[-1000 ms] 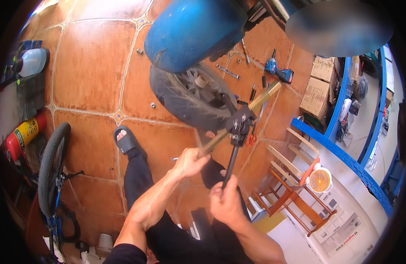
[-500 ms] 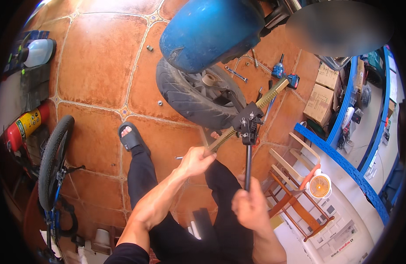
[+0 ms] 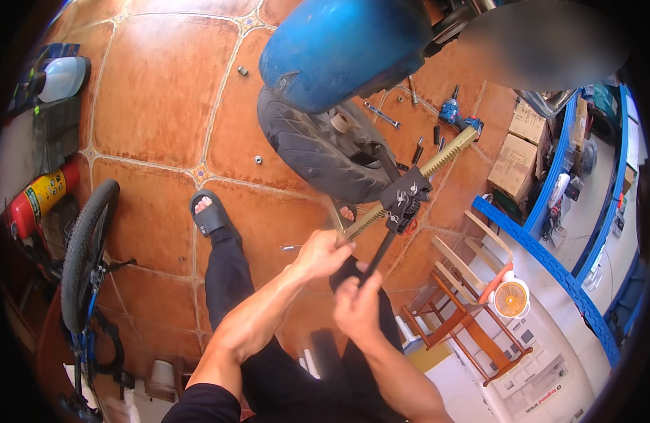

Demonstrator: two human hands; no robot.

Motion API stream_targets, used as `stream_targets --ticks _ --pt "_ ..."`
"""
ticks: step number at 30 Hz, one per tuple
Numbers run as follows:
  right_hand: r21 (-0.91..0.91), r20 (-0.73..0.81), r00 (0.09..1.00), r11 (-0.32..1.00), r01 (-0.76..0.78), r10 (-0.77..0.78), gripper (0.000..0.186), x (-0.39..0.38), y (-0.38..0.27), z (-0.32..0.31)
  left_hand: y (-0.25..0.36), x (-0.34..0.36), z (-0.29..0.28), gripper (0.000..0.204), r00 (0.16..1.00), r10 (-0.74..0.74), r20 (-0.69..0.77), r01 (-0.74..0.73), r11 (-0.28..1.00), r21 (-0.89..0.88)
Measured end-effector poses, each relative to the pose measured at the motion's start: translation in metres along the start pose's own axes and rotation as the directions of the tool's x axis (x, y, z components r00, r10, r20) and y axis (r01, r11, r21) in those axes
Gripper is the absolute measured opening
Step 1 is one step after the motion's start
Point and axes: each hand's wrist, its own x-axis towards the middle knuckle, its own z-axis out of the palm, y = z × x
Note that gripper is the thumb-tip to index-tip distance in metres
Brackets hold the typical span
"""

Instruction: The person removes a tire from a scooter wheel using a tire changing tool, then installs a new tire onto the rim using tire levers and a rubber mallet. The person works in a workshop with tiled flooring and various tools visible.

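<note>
The toothed bar is long, straight and dull brass in colour, with a row of teeth along it; it slants over the tiled floor, just beside the near edge of a scuffed black tyre; a black carriage with small silvery pins sits around its middle, and a black arm reaches from this carriage over the tyre toward the grey wheel hub, though whether it touches I cannot tell; the left hand is closed around the bar's lower end, and the right hand, slightly blurred, is wrapped around the black lever handle below the carriage; a blue mudguard hides the upper part of the tyre, and the bar's far end overlaps a blue cordless impact driver in this view; on the right are a wooden chair, an orange-and-white fan and stacked cardboard boxes; on the left stand a red fire extinguisher and a bicycle wheel; counted, there are two hands, one bar, one tyre, one impact driver, one combination wrench, one chair, one fan, one extinguisher, two clearly visible boxes and two small metal fittings left of the tyre.
</note>
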Motion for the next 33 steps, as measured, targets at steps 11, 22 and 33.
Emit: stream_targets --ticks 11,22,33 --pt "-0.081 0.211 0.965 0.987 -0.14 0.155 0.04 -0.003 -0.043 -0.067 -0.001 0.005 -0.005 0.026 0.998 0.067 0.023 -0.066 0.998 -0.007" --pt "-0.12 0.351 0.901 0.966 -0.229 0.257 0.041 0.002 -0.086 -0.121 -0.023 0.009 -0.005 0.064 0.993 0.105 -0.056 -0.108 0.993 -0.046" --pt "0.01 0.391 0.897 0.973 -0.229 0.207 0.039 0.0 -0.071 -0.115 -0.021 0.014 -0.006 0.066 0.995 0.082 -0.057 -0.083 0.997 0.001"
